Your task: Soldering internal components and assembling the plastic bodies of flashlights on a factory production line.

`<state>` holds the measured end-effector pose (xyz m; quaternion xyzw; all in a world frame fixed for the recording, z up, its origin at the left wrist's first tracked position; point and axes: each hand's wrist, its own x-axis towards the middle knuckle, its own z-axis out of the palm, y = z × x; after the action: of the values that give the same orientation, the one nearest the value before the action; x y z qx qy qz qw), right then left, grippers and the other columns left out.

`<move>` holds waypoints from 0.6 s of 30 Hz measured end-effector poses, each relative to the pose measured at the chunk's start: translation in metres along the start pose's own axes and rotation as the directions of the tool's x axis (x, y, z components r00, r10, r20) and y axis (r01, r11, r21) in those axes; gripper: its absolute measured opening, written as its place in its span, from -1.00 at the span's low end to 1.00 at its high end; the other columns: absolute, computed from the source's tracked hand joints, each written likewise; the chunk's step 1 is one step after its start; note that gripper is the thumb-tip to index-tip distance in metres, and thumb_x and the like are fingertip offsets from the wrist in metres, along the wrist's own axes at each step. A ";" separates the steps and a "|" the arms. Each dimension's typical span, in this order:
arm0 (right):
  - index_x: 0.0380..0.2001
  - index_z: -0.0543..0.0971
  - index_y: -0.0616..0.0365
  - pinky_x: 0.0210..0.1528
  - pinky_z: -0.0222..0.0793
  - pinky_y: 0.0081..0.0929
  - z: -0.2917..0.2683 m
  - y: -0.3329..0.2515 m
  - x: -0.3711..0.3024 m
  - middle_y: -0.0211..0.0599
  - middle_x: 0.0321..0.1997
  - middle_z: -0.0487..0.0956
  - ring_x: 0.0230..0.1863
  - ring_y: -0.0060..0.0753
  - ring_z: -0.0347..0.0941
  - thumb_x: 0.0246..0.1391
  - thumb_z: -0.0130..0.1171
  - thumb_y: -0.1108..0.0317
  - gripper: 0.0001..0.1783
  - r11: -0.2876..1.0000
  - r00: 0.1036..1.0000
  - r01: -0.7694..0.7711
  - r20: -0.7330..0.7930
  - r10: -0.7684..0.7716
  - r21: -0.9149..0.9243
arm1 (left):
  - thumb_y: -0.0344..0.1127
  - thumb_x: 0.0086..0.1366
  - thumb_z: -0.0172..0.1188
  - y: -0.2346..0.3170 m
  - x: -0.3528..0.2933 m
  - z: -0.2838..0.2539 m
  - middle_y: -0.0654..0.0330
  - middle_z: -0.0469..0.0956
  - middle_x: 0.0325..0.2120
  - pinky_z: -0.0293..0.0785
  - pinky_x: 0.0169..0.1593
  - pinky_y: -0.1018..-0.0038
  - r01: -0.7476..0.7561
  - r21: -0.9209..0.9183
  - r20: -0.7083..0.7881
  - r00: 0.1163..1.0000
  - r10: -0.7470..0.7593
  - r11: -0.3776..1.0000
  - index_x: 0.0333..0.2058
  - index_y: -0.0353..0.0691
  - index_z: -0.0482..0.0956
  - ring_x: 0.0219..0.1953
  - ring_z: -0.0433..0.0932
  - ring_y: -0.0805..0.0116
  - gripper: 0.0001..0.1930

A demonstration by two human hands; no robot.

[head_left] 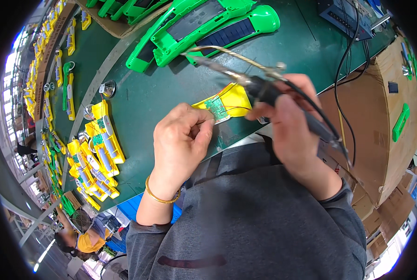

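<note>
My right hand [292, 116] is wrapped round the black handle of a soldering iron [264, 91], whose metal tip and curved feed tube point left above the table. The iron is smeared by motion. A yellow plastic casing [236, 100] lies at the table's near edge. Within it sits a small green circuit board [215, 107] with thin red and black wires. Closed at the left of the board, my left hand [182, 135] pinches the casing at its near left edge; the fingertips are partly hidden.
Several yellow casings with boards and grey cylinders [108, 147] are piled at the left. Green housings with dark panels [189, 28] lie at the far side. A blue box-shaped device [343, 18] with cables stands far right, near cardboard boxes [357, 121]. Another person [84, 242] sits lower left.
</note>
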<state>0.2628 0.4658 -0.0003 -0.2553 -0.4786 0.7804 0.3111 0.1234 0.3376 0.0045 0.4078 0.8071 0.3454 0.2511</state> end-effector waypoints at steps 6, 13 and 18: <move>-0.22 0.35 0.26 -0.37 0.41 -0.50 -0.045 -0.013 -0.003 -0.17 -0.36 0.49 -0.47 -0.45 0.43 0.10 0.04 0.32 -0.75 0.958 1.000 0.018 0.026 -0.011 -0.287 | -0.51 0.03 0.21 0.005 0.006 0.001 0.13 0.41 -0.57 0.37 -0.49 0.39 -0.051 0.096 0.012 0.999 0.050 0.994 -0.47 -0.26 0.54 -0.59 0.45 0.19 -0.95; -0.32 0.38 0.28 -0.40 0.38 -0.62 -0.058 -0.021 -0.007 -0.21 -0.40 0.48 -0.46 -0.52 0.44 -0.09 0.17 0.46 -0.75 0.900 0.997 -0.012 0.060 0.042 -0.437 | -0.49 0.04 0.19 0.011 0.005 0.005 0.13 0.41 -0.55 0.39 -0.46 0.32 -0.073 0.218 -0.011 0.997 0.077 0.973 -0.49 -0.24 0.52 -0.53 0.48 0.12 -0.97; -0.42 0.42 0.29 -0.40 0.29 -0.64 -0.058 -0.026 -0.005 -0.27 -0.44 0.46 -0.49 -0.56 0.37 -0.17 0.18 0.47 -0.79 0.804 0.982 -0.051 0.116 0.147 -0.592 | -0.48 0.05 0.18 0.009 0.002 0.010 0.14 0.41 -0.53 0.40 -0.47 0.30 -0.067 0.224 -0.048 0.996 0.079 0.972 -0.50 -0.22 0.51 -0.53 0.48 0.11 -0.97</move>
<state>0.3134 0.5052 -0.0005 -0.3017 -0.7046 0.6273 0.1375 0.1339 0.3470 0.0045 0.4528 0.8318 0.2735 0.1682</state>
